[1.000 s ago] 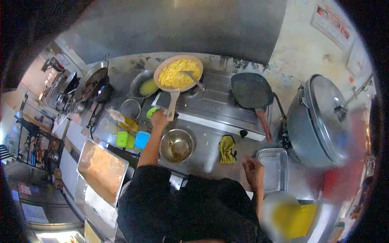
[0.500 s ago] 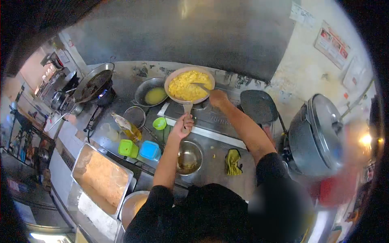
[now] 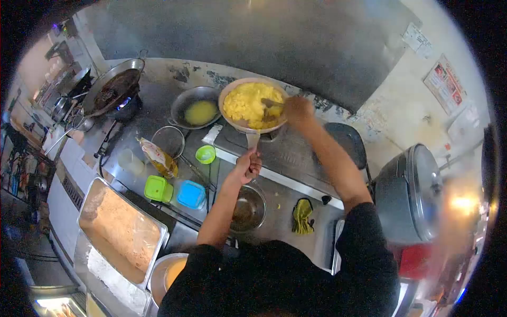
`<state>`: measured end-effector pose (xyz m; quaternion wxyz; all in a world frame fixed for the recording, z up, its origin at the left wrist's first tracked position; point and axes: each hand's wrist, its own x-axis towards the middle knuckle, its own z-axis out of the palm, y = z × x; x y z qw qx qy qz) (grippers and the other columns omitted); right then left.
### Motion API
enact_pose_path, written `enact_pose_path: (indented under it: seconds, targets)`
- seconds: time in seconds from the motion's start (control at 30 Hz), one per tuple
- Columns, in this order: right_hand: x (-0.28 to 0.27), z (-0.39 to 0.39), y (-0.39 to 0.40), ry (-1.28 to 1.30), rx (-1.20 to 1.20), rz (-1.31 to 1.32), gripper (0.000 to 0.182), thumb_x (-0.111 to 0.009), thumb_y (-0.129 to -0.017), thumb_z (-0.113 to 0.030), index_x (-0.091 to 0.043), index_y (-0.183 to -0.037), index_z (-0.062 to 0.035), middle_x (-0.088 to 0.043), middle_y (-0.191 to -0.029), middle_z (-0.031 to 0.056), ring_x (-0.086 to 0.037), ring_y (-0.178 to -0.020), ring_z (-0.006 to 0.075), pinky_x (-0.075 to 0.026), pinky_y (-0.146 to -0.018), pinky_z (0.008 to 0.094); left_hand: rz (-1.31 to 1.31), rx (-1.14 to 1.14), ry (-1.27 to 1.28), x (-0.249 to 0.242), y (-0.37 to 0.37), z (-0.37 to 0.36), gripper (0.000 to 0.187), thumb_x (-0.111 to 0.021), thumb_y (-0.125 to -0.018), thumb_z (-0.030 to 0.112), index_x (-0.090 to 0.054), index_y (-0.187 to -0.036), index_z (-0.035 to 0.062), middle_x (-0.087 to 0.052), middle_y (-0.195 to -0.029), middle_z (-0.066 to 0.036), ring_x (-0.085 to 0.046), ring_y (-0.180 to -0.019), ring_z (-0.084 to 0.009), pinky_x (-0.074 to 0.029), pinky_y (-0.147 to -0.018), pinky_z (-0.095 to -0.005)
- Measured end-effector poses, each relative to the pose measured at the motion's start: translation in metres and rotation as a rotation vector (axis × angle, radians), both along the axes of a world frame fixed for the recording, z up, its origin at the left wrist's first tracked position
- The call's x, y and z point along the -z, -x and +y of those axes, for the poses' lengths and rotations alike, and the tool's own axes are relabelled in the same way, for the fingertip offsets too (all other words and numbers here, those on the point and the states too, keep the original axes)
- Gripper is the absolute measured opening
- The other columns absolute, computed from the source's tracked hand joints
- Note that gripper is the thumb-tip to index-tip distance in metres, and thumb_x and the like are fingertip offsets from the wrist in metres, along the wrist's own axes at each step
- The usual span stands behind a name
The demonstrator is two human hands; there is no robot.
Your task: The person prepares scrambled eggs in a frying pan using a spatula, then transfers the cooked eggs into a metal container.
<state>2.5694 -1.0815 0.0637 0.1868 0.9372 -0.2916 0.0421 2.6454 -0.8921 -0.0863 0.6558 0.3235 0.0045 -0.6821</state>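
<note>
A light-coloured frying pan [image 3: 237,126] sits on the stove at the back, filled with yellow scrambled egg [image 3: 245,103]. My left hand [image 3: 247,165] is closed round the pan's pale handle [image 3: 253,140]. At the pan's right edge my right hand [image 3: 299,111] grips a spatula [image 3: 271,102], whose blade is in the egg; much of its handle is hidden by the hand. Just left of the pan stands a dark wok [image 3: 179,113] with yellow liquid in it. Below my left wrist is a steel bowl [image 3: 257,222].
Left are a wok [image 3: 129,66] over a blue flame, a strainer [image 3: 169,140], an oil pouch [image 3: 158,157], green [image 3: 157,188] and blue tubs [image 3: 191,194], and a metal tray [image 3: 162,238] of breading-like powder. Right are a glove [image 3: 303,216] and a large lidded pot [image 3: 393,195].
The spatula has shifted within the egg, and the egg's surface looks different. My right hand is at the pan's upper right. My left hand keeps the handle; the whole view has tilted slightly.
</note>
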Motion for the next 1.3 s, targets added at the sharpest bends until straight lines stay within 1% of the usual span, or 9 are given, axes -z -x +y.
enact_pose_path:
  seconds: [0.17, 0.27, 0.33, 0.4, 0.5, 0.57, 0.8, 1.07, 1.3]
  targets:
    - [-0.09, -0.001, 0.01, -0.084, 0.059, -0.029, 0.025, -0.049, -0.079, -0.021, -0.065, -0.083, -0.0015, -0.064, -0.082, 0.0179, -0.063, -0.079, 0.0323, -0.05, -0.068, 0.044, 0.027, 0.014, 0.068, 0.003, 0.002, 0.002, 0.024, -0.046, -0.09, 0.036, -0.04, -0.084, 0.0136, -0.024, -0.054, 0.006, -0.025, -0.043, -0.0056, -0.024, -0.037, -0.0195]
    - [-0.006, -0.039, -0.028, 0.031, -0.065, -0.049, 0.024, -0.047, -0.079, -0.017, -0.064, -0.084, -0.0008, -0.064, -0.084, 0.018, -0.063, -0.079, 0.0328, -0.05, -0.067, 0.0452, -0.003, 0.036, 0.055, 0.002, 0.0, 0.003, 0.024, -0.046, -0.09, 0.036, -0.04, -0.083, 0.0141, -0.024, -0.054, 0.006, -0.025, -0.043, -0.0056, -0.025, -0.037, -0.0208]
    - [0.095, -0.077, -0.044, -0.147, -0.222, -0.072, 0.022, -0.044, -0.08, -0.012, -0.063, -0.084, -0.001, -0.064, -0.083, 0.0169, -0.063, -0.078, 0.0315, -0.051, -0.063, 0.0445, 0.037, 0.028, 0.058, 0.005, 0.0, 0.001, 0.024, -0.046, -0.09, 0.036, -0.04, -0.083, 0.014, -0.024, -0.054, 0.006, -0.025, -0.043, -0.0055, -0.025, -0.037, -0.0211]
    - [0.076, -0.01, -0.02, -0.21, -0.093, -0.056, 0.025, -0.042, -0.081, -0.01, -0.061, -0.095, -0.001, -0.063, -0.082, 0.0165, -0.062, -0.077, 0.0309, -0.051, -0.059, 0.0428, 0.057, 0.015, 0.03, 0.0, 0.0, 0.0, 0.024, -0.045, -0.09, 0.036, -0.04, -0.081, 0.0145, -0.025, -0.054, 0.006, -0.026, -0.042, -0.0055, -0.024, -0.037, -0.0213]
    - [0.088, 0.015, 0.02, -0.136, -0.231, -0.211, 0.031, -0.044, -0.082, -0.011, -0.054, -0.11, -0.0028, -0.063, -0.078, 0.0165, -0.063, -0.074, 0.0314, -0.051, -0.056, 0.0418, 0.071, 0.026, 0.032, -0.002, 0.0, -0.001, 0.023, -0.045, -0.09, 0.036, -0.041, -0.081, 0.0151, -0.027, -0.053, 0.006, -0.026, -0.041, -0.006, -0.024, -0.037, -0.0214]
    - [0.081, 0.027, 0.044, -0.183, -0.2, 0.032, 0.038, -0.046, -0.082, -0.015, -0.047, -0.119, -0.0056, -0.063, -0.078, 0.0162, -0.062, -0.071, 0.0322, -0.051, -0.055, 0.0423, 0.07, 0.024, 0.039, 0.004, 0.0, 0.002, 0.022, -0.044, -0.09, 0.035, -0.042, -0.081, 0.0156, -0.028, -0.053, 0.006, -0.027, -0.041, -0.0064, -0.025, -0.037, -0.0214]
    - [-0.029, 0.032, 0.043, -0.18, -0.181, 0.205, 0.032, -0.049, -0.081, -0.015, -0.054, -0.111, -0.0058, -0.063, -0.08, 0.0158, -0.062, -0.072, 0.0324, -0.051, -0.058, 0.0433, 0.032, -0.007, 0.041, 0.008, 0.001, -0.001, 0.022, -0.048, -0.089, 0.033, -0.039, -0.084, 0.0141, -0.025, -0.053, 0.005, -0.027, -0.041, -0.006, -0.025, -0.035, -0.0208]
    - [0.063, 0.008, -0.017, -0.153, -0.09, 0.024, 0.023, -0.048, -0.082, -0.02, -0.06, -0.098, -0.0078, -0.064, -0.085, 0.0137, -0.063, -0.076, 0.0313, -0.051, -0.059, 0.0451, 0.026, -0.016, 0.039, 0.013, 0.0, -0.003, 0.027, -0.05, -0.087, 0.041, -0.044, -0.079, 0.016, -0.029, -0.052, 0.007, -0.028, -0.039, -0.0044, -0.026, -0.032, -0.019]
    - [-0.063, -0.037, 0.012, -0.197, -0.099, 0.033, 0.032, -0.047, -0.083, -0.032, -0.064, -0.087, -0.0051, -0.062, -0.09, 0.0195, -0.059, -0.083, 0.0365, -0.048, -0.071, 0.0453, 0.031, -0.013, 0.018, 0.012, 0.003, 0.0, 0.029, -0.051, -0.087, 0.041, -0.04, -0.086, 0.0147, -0.031, -0.054, 0.004, -0.03, -0.043, -0.0062, -0.027, -0.037, -0.0203]
